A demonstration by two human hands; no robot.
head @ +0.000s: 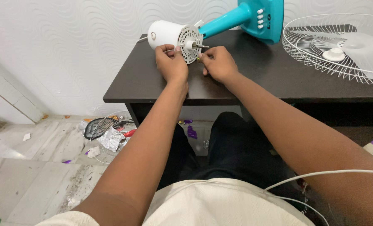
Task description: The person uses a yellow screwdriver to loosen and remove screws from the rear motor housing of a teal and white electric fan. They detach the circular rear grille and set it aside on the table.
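Head view: the fan motor (171, 37), lying on the desk (245, 79), is steadied by the left hand (171, 62), closed on its front. The right hand (218, 62) pinches something small beside the shaft (201, 45); fastener work seems underway, needing fine alignment.

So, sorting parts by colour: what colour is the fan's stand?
Turquoise blue stand, with white buttons, shown in the head view.

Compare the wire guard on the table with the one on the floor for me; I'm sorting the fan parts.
The guard on the table lies bare and in plain view with a white round hub at its centre; the guard on the floor has crumpled foil and scraps lying on it. The table one sits right of the turquoise fan stand, the floor one beside the table leg. Both are white, round wire grilles.
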